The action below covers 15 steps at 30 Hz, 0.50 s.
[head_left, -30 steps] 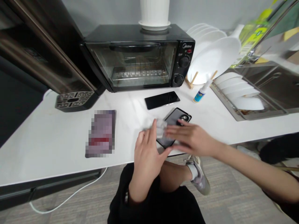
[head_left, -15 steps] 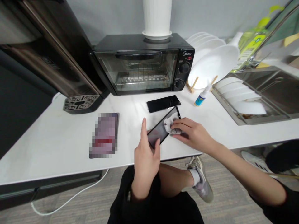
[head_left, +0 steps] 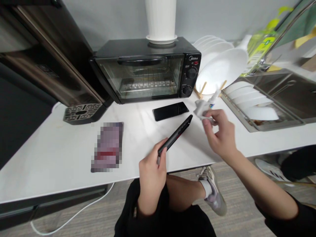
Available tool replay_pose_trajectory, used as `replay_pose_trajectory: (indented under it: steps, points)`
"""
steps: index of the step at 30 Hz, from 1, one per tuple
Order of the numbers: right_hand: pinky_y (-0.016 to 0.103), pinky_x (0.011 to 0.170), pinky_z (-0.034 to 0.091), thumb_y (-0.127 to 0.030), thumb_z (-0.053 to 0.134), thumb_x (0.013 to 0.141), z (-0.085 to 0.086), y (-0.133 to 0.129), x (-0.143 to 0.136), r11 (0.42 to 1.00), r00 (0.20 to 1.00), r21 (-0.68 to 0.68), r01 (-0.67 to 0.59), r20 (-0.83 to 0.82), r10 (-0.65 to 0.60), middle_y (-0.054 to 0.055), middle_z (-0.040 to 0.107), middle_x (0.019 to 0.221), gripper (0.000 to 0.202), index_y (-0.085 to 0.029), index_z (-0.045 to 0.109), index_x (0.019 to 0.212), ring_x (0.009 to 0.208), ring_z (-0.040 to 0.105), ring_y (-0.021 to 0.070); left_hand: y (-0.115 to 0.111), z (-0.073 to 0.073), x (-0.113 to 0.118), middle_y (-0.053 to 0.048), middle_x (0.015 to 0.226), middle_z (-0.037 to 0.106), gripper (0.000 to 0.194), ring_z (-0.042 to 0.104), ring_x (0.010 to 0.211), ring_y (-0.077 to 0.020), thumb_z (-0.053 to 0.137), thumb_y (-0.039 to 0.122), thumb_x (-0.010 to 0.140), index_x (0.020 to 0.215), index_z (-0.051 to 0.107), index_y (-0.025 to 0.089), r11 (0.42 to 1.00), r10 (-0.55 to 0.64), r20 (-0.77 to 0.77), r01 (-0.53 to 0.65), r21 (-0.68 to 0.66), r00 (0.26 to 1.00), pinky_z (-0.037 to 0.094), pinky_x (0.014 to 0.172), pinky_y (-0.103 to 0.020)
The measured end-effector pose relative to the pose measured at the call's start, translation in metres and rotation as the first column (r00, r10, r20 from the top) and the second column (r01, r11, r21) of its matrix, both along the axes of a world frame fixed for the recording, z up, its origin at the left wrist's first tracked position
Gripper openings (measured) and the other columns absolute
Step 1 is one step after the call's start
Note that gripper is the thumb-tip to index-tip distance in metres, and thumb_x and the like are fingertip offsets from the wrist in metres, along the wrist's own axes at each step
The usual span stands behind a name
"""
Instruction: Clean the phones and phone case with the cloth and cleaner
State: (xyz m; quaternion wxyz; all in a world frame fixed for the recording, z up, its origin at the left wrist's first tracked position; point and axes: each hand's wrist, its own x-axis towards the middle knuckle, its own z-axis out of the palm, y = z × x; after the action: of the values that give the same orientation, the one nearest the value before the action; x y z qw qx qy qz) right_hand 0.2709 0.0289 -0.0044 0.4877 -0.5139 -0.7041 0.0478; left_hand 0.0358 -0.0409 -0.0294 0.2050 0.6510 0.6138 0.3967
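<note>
A black phone [head_left: 175, 135], seen edge-on, is gripped at its lower end by my left hand [head_left: 153, 168]. To its right, my right hand [head_left: 221, 135] pinches a crumpled white cloth or tissue [head_left: 201, 108], lifted away from the phone. Behind the cloth, partly covered by it, stands a small white spray bottle [head_left: 215, 96] with a blue label. Another black phone [head_left: 170, 111] lies flat on the white counter [head_left: 138, 144] in front of the oven. At the left, a flat item [head_left: 107, 146], blurred by pixelation, rests on the counter.
A black toaster oven [head_left: 148, 69] carries a white pot [head_left: 161, 19]. White plates [head_left: 219, 69] stand in a wooden rack beside it. The sink [head_left: 291, 95], with bowls [head_left: 254, 98] in it, is at the right. A dark machine [head_left: 61, 59] stands at the left.
My right hand has moved right and up with the cloth, off the phone screen. The held phone has turned from face-up to edge-on, and my left thumb and fingers have closed around it.
</note>
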Motion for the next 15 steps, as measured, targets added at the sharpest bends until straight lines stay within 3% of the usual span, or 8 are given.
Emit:
replay_pose_trajectory:
  steps: [1, 3, 5, 7, 10, 12, 15]
  points:
    - [0.044, 0.093, 0.057, -0.031, 0.049, 0.104, 0.000, 0.000, -0.006, 0.996, 0.989, -0.014, -0.090, 0.113, 0.091, 0.006, 0.068, 0.097, 0.009, -0.025, 0.055, 0.108, 0.106, 0.070, 0.0263, 0.000, 0.000, 0.000, -0.001, 0.109, 0.081, 0.029, 0.078, 0.088, -0.0175, 0.054, 0.028, 0.104, 0.128, 0.070, 0.027, 1.000, -0.018, -0.019, 0.018, 0.010, 1.000, 0.059, 0.084, -0.025]
    - [0.055, 0.116, 0.045, -0.025, 0.044, 0.104, -0.002, -0.005, -0.023, 0.972, 0.937, -0.022, -0.236, 0.260, 0.233, 0.010, 0.071, 0.112, 0.016, -0.023, 0.054, 0.117, 0.136, 0.058, 0.0306, 0.000, -0.001, 0.000, -0.002, 0.113, 0.081, 0.032, 0.078, 0.090, -0.0176, 0.053, 0.025, 0.104, 0.131, 0.068, 0.028, 0.997, -0.057, -0.047, 0.059, 0.046, 0.997, 0.058, 0.084, -0.025]
    - [0.059, 0.124, 0.033, -0.028, 0.043, 0.104, -0.006, -0.015, -0.045, 0.948, 0.892, -0.023, -0.319, 0.331, 0.308, 0.013, 0.069, 0.126, 0.033, -0.019, 0.049, 0.136, 0.142, 0.052, 0.0302, 0.000, -0.003, 0.000, -0.003, 0.110, 0.081, 0.032, 0.078, 0.087, -0.0179, 0.052, 0.019, 0.102, 0.128, 0.069, 0.025, 0.993, -0.063, -0.091, 0.072, 0.098, 0.994, 0.058, 0.080, -0.025]
    - [0.060, 0.128, 0.026, -0.040, 0.044, 0.105, -0.009, -0.027, -0.066, 0.911, 0.826, -0.057, -0.408, 0.402, 0.395, 0.015, 0.066, 0.136, 0.052, -0.015, 0.040, 0.151, 0.138, 0.054, 0.0303, 0.000, -0.007, -0.001, -0.004, 0.086, 0.080, 0.025, 0.075, 0.070, -0.0180, 0.051, 0.013, 0.096, 0.106, 0.073, 0.019, 0.988, -0.027, -0.168, 0.052, 0.147, 0.985, 0.054, 0.066, -0.025]
    - [0.057, 0.131, 0.019, -0.056, 0.041, 0.105, -0.013, -0.034, -0.081, 0.845, 0.695, -0.099, -0.526, 0.522, 0.494, 0.018, 0.059, 0.148, 0.069, -0.012, 0.037, 0.157, 0.144, 0.046, 0.0310, 0.000, -0.011, -0.001, 0.000, 0.055, 0.064, 0.022, 0.061, 0.047, -0.0167, 0.050, 0.010, 0.087, 0.072, 0.063, 0.020, 0.982, 0.045, -0.270, 0.007, 0.188, 0.962, 0.044, 0.050, -0.026]
    - [0.057, 0.131, 0.017, -0.065, 0.039, 0.103, -0.014, -0.024, -0.075, 0.836, 0.657, -0.089, -0.542, 0.575, 0.487, 0.018, 0.057, 0.150, 0.076, -0.010, 0.039, 0.155, 0.146, 0.044, 0.0314, 0.000, -0.013, 0.000, -0.002, 0.059, 0.067, 0.022, 0.064, 0.050, -0.0176, 0.050, 0.012, 0.091, 0.077, 0.066, 0.019, 0.983, 0.082, -0.275, -0.032, 0.181, 0.958, 0.045, 0.052, -0.026]
    - [0.062, 0.129, 0.019, -0.073, 0.039, 0.098, -0.011, 0.011, -0.049, 0.875, 0.680, -0.064, -0.479, 0.603, 0.417, 0.022, 0.059, 0.144, 0.083, -0.008, 0.045, 0.150, 0.142, 0.047, 0.0351, -0.001, -0.012, 0.004, -0.007, 0.093, 0.081, 0.024, 0.077, 0.075, -0.0207, 0.053, 0.019, 0.100, 0.116, 0.071, 0.018, 0.984, 0.109, -0.219, -0.075, 0.159, 0.970, 0.055, 0.068, -0.027]
